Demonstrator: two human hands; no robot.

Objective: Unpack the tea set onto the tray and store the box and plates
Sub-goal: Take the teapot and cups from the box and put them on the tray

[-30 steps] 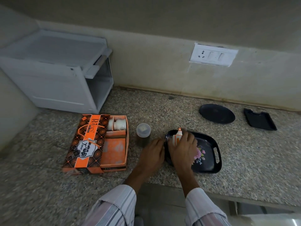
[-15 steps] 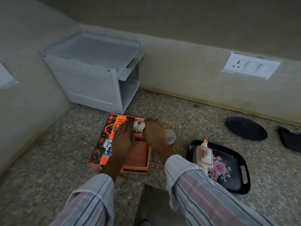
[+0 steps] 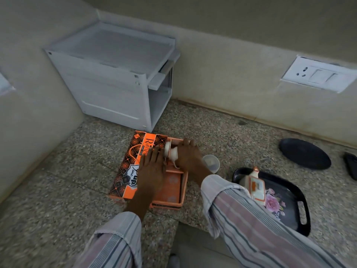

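Observation:
An orange patterned tea set box (image 3: pixel 135 157) lies open on the granite counter. White cups (image 3: pixel 171 151) sit on their sides in its far compartment. My right hand (image 3: pixel 188 156) is closed around the cups from the right. Flat on the box beside them rests my left hand (image 3: pixel 152 168), fingers spread and touching the cups' left side. A white and orange teapot (image 3: pixel 255 185) stands on the black floral tray (image 3: pixel 289 206) at the right.
A small lidded jar (image 3: pixel 211 162) stands just right of the box. A round black plate (image 3: pixel 305 155) and a dark rectangular plate (image 3: pixel 350 164) lie at the far right. A white shelf unit (image 3: pixel 116 78) stands in the back corner. A wall socket (image 3: pixel 316 75) is above.
Both hands left the teapot on the tray and moved left to the box. My right hand has closed on the white cups, and my view has turned left.

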